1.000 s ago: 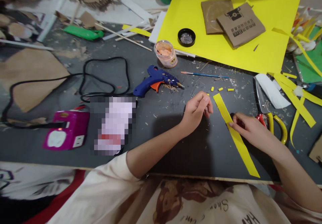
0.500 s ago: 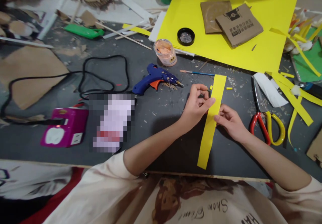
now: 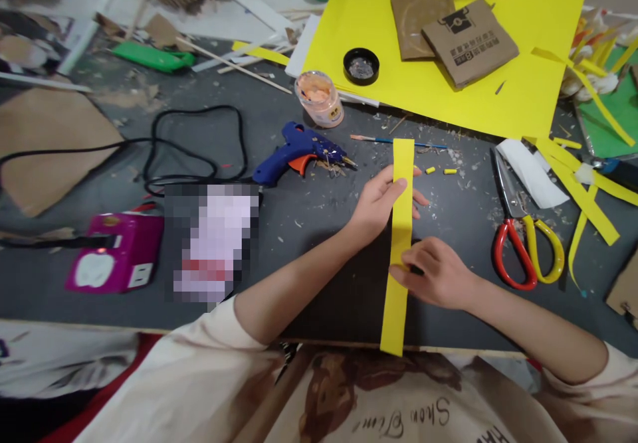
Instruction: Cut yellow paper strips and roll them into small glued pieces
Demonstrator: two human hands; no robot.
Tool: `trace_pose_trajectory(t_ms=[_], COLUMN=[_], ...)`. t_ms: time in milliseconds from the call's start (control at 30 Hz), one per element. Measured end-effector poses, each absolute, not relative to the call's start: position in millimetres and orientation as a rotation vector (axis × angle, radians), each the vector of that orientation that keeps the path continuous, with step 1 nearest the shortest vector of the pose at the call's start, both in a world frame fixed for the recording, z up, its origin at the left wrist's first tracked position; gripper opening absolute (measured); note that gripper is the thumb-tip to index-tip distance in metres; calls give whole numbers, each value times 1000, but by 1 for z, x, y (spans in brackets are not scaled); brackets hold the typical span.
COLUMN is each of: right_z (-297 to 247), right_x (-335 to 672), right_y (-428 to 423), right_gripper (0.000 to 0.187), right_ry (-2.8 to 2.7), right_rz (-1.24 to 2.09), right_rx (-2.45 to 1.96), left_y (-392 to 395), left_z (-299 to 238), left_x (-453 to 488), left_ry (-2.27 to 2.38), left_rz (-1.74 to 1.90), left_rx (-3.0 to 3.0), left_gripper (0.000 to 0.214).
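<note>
A long yellow paper strip (image 3: 401, 220) stands nearly upright in view, its lower end reaching the table's front edge. My left hand (image 3: 376, 204) grips its upper part, thumb on the front face and fingertips showing past the right edge behind it. Lower down, my right hand (image 3: 438, 273) is closed at the strip's right side, with thumb and curled fingertips over the paper; part of the grip is hidden. Just right of the strip's upper half lie two small yellow pieces (image 3: 450, 171). Behind the strip rests a thin blue paintbrush (image 3: 369, 139).
Left of my hands are a blue glue gun (image 3: 299, 151), a blurred-out phone (image 3: 216, 244) and a magenta box (image 3: 117, 250) with a black cable. Scissors (image 3: 513, 230) and yellow strips lie right. An open paint jar (image 3: 319, 101) stands before yellow sheets (image 3: 468, 107).
The strip has shifted left and toward me and stands straighter. My right hand has slid down along it, and my left fingers have stretched out behind it.
</note>
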State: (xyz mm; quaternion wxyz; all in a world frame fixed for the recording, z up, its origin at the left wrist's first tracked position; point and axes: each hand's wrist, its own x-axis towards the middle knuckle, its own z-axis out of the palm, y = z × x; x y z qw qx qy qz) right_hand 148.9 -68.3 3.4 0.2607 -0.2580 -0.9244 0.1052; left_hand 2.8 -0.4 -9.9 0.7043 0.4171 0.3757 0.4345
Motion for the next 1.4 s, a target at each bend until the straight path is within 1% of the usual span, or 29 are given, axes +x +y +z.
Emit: trace_pose_trajectory(t_ms=[67, 100, 267, 400, 467, 567, 733, 833, 900, 967, 1067, 1133, 1200, 1300, 1400], right_z=[5, 5, 8, 11, 12, 13, 14, 10, 7, 4, 3, 4, 5, 7, 7], right_x=[149, 150, 152, 150, 148, 146, 147, 151, 153, 155, 156, 156, 156, 156, 157], right_y=[-64, -61, -46, -39, -37, -35, -37, -36, -35, -33, -32, -33, -34, -36, -36], right_gripper=[27, 31, 46, 51, 52, 54, 51, 40, 30, 26, 24, 23, 23, 28, 28], right_ry=[-2500, -2462, -1998, -1853, -1855, -1835, -1583, -1357, -1241, -1210, -1245, -1257, -1254, -1213, -1218], right_rz=[366, 451, 956, 1125, 1148, 1164, 1138, 1144, 1173, 1209, 1212, 1205, 1210, 1211, 1178], right_rx=[-579, -597, -1169, -1359, -1413, -1456, -1414, -1353, -1337, -1336, -1333, -1319, -1317, -1337, -1348], left_y=[0, 0, -5, -10, -11, -12, -12, -18, -24, -30, -36, -37, -35, -32, -30], left_z=[-11, -11, -5, -7, -9, -8, 7, 13, 12, 9, 3, 0, -3, -3, -2], left_x=[3, 4, 3, 2, 3, 6, 12, 13, 14, 15, 15, 13, 12, 11, 11], left_ry=[811, 794, 840, 900, 928, 1028, 949, 920, 896, 864, 839, 823, 803, 786, 896], left_rz=[982, 984, 967, 936, 891, 893, 931, 810, 761, 766, 794, 785, 752, 716, 843], left_rx=[935, 952, 1135, 1277, 1350, 1388, 996, 817, 811, 864, 972, 1025, 1062, 1094, 1135], left_gripper=[31, 31, 30, 40, 36, 25, 17, 17, 17, 22, 31, 33, 34, 33, 29])
